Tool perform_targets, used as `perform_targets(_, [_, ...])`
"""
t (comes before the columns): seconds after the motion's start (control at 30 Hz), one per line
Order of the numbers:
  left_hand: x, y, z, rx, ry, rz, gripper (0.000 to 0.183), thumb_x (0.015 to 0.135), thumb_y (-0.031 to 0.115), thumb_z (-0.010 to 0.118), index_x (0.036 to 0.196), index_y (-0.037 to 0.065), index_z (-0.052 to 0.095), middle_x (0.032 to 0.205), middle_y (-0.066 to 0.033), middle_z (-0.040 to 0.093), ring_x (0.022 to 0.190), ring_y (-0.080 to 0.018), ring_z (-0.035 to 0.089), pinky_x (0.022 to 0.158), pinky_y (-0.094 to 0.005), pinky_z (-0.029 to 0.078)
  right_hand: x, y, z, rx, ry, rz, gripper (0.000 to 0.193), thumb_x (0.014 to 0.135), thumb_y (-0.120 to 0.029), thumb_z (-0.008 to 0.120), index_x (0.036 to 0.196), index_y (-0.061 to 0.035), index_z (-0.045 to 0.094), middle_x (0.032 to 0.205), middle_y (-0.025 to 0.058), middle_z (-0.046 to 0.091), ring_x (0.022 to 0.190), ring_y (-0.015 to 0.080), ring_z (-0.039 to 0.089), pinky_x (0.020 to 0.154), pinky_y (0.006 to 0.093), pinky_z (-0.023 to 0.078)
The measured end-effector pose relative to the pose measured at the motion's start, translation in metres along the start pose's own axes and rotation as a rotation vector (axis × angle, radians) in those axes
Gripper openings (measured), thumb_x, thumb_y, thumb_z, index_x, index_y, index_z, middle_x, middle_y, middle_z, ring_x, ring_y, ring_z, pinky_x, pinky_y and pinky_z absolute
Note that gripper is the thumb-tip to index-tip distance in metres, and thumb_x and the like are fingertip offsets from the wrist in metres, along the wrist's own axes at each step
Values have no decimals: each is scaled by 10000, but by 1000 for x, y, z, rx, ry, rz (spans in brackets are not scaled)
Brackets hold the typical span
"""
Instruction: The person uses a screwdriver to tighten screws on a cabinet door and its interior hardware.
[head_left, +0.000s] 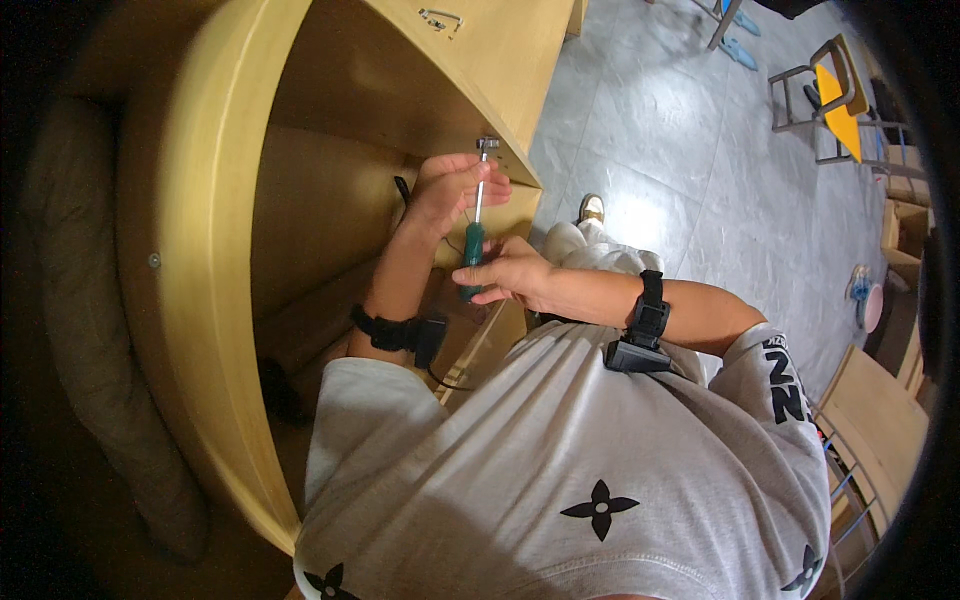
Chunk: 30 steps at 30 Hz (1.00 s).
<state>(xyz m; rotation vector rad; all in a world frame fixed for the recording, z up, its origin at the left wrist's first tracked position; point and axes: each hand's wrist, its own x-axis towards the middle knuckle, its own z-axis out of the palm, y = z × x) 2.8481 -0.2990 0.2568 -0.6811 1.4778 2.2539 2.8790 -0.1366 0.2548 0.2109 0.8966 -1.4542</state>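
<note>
A screwdriver (474, 245) with a green handle and a bright metal shaft stands between my hands. Its tip meets a small metal fitting (487, 144) at the edge of the wooden panel (390, 85). Fingers of my left hand (450, 190) close about the upper shaft, just below the fitting. My right hand (510, 270) grips the green handle from the right side, thumb across it. How firmly the left fingers press on the shaft is partly hidden.
Small metal parts (440, 20) sit on the light wooden surface above. A curved cabinet edge (210, 250) rises at left, beside a long brown roll (110, 300). At right are the grey tiled floor (650, 130), a yellow-seated chair (838, 110) and a wooden chair (875, 420).
</note>
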Motion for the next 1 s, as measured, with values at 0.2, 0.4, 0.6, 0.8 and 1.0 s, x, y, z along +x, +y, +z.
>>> perform_targets(0.2, [-7,5,6,-68,20,-37,223,885,129,536,1019,-49,545,952,-192,623,843,-280,634,816,-422,521,12,5,-10,-6,-200,-154,327,773,-57,696,1061,-36,541,1002,87,610,953,206,595,818,320,495])
perform_targets(0.4, [-9,6,0,-173,-180,-94,219,906,158,507,1019,-27,544,953,-156,620,848,-259,627,808,-408,511,29,-1,-30,213,-857,-132,369,811,-54,649,1159,-46,528,1167,111,580,1113,253,542,947,414,429])
perform_targets(0.6, [-4,-10,4,-139,-5,-7,199,891,137,530,990,-35,547,900,-152,616,816,-264,631,795,-421,521,7,3,-6,267,-516,170,280,826,-124,668,1061,-48,537,1050,73,583,986,211,585,870,452,490])
perform_targets(0.8, [-9,-2,20,-100,102,24,176,870,93,544,928,-71,561,865,-181,618,792,-280,641,754,-408,552,8,14,8,216,-127,-6,229,767,-30,663,948,-40,524,820,82,571,770,222,597,593,388,506])
perform_targets(1.0, [-17,19,31,215,105,21,350,816,187,659,1016,-78,548,916,-191,634,782,-271,646,720,-391,556,27,11,-8,488,-1006,214,144,591,-161,495,625,-91,374,530,73,369,473,184,345,418,327,259])
